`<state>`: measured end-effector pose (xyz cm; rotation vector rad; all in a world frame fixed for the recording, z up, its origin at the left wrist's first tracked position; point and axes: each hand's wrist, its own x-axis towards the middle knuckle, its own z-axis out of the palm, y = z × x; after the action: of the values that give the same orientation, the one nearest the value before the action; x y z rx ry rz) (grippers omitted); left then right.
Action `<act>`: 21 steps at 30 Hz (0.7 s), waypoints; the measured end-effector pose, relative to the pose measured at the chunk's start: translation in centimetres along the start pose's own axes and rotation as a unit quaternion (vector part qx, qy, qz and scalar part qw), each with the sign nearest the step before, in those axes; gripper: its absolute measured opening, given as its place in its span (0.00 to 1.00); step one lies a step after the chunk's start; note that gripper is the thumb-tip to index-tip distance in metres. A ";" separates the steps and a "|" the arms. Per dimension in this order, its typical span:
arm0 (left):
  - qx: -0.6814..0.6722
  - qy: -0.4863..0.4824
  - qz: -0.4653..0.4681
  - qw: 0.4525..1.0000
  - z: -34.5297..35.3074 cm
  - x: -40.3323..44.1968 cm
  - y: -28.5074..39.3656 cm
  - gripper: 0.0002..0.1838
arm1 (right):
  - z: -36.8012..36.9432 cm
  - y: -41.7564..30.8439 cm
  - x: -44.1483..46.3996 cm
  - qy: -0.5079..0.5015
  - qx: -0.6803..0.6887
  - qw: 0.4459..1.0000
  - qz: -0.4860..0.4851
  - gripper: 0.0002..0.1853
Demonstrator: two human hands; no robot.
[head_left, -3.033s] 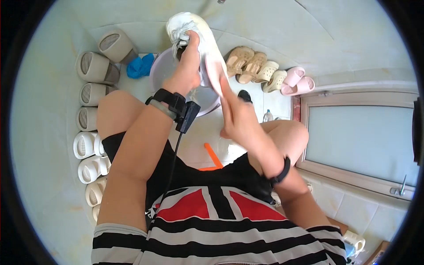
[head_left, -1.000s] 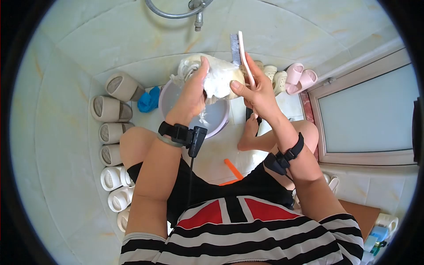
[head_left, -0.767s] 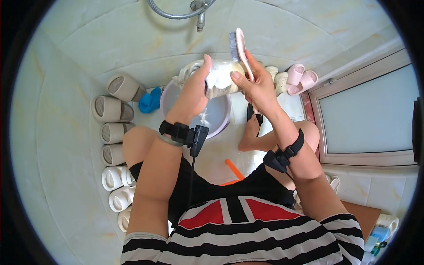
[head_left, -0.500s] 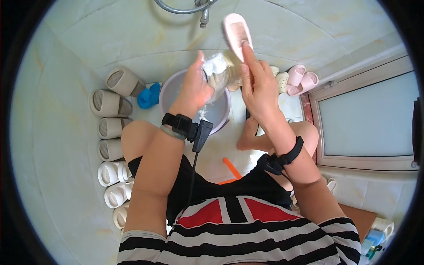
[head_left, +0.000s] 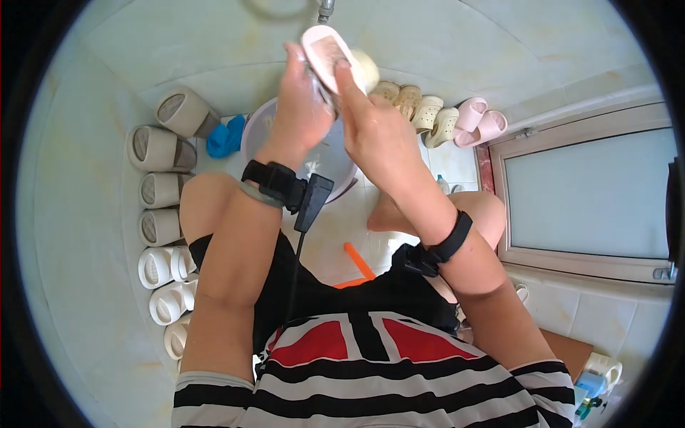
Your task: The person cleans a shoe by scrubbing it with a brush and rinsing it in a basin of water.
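Observation:
My right hand (head_left: 385,135) grips a pale pink scrub brush (head_left: 327,51), with the index finger stretched along its back. My left hand (head_left: 302,110) holds a pale, wet shoe (head_left: 367,70), and whitish suds show on the palm. The brush lies over the shoe and hides most of it, so its exact style is unclear. Only a rounded cream part shows beyond the brush. Both hands are above a light purple basin (head_left: 247,139) of water, with white scraps or foam in it.
Beige slippers (head_left: 163,148) and white slippers (head_left: 165,265) line the left wall beside a blue cloth-like item (head_left: 226,137). Cream clogs (head_left: 442,127) and pink slippers (head_left: 481,121) stand at the right. An orange bar (head_left: 358,260) lies between my legs. A metal tap (head_left: 325,10) hangs above.
My right hand has brought the brush left and down onto the shoe. Before, the brush was held apart, up to the right. My left hand has risen and turned slightly.

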<state>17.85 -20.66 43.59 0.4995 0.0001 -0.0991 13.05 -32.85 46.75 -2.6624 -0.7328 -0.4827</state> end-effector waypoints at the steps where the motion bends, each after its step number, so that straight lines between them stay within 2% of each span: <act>1: -0.018 -0.007 0.019 1.000 0.1 0.0 0.6 0.43 | 0.1 -0.3 0.7 0.002 -0.008 1.000 -0.016 0.30; 2: -0.056 0.019 -0.016 0.998 0.0 -0.4 1.0 0.44 | 0.7 -0.5 -0.2 0.013 0.004 1.000 -0.021 0.29; 3: -0.058 0.018 -0.008 0.998 -0.3 -0.5 1.5 0.44 | 0.6 -0.9 -1.9 0.013 0.004 0.999 -0.029 0.29; 5: -0.078 0.011 -0.075 0.994 -1.2 -0.1 1.6 0.44 | -0.1 -0.9 -4.9 -0.090 -0.002 0.994 0.054 0.28; 7: -0.078 0.004 -0.063 0.995 -1.9 0.1 0.4 0.45 | 0.0 -0.7 -4.4 -0.096 -0.008 0.994 0.050 0.28; 9: 0.066 0.013 0.012 0.998 -1.3 0.1 -0.6 0.46 | 0.8 0.1 -0.2 -0.008 -0.018 0.999 -0.034 0.28; 11: 0.065 -0.003 -0.006 0.998 -1.3 0.0 -0.1 0.48 | 1.3 0.3 0.7 -0.002 0.008 0.999 -0.045 0.28; 13: -0.033 0.036 -0.020 0.999 -1.0 -0.3 1.2 0.49 | 1.3 -0.3 -1.1 -0.023 0.025 0.999 -0.039 0.29; 14: -0.053 0.064 -0.062 0.995 -0.8 -0.6 1.9 0.50 | 0.8 -0.3 -3.2 -0.075 0.010 0.997 -0.002 0.29; 15: -0.055 0.063 -0.056 0.995 -1.2 -0.1 2.0 0.50 | 0.8 -0.3 -3.2 -0.075 0.009 0.997 -0.008 0.29; 17: -0.016 0.027 -0.058 0.998 -2.1 0.6 0.6 0.51 | 0.8 0.0 -4.2 -0.069 0.017 0.997 0.009 0.29; 19: 0.019 0.022 -0.065 0.997 -1.9 0.4 -0.9 0.51 | 1.0 0.6 -0.6 -0.053 0.022 0.998 0.027 0.28; 21: 0.090 0.008 -0.028 0.995 -1.4 0.5 -0.5 0.51 | 1.3 1.0 2.1 -0.030 0.011 0.999 -0.040 0.30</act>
<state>18.34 -20.50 42.08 0.6812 0.0199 -0.1507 15.61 -32.27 46.18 -2.6458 -0.8586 -0.4153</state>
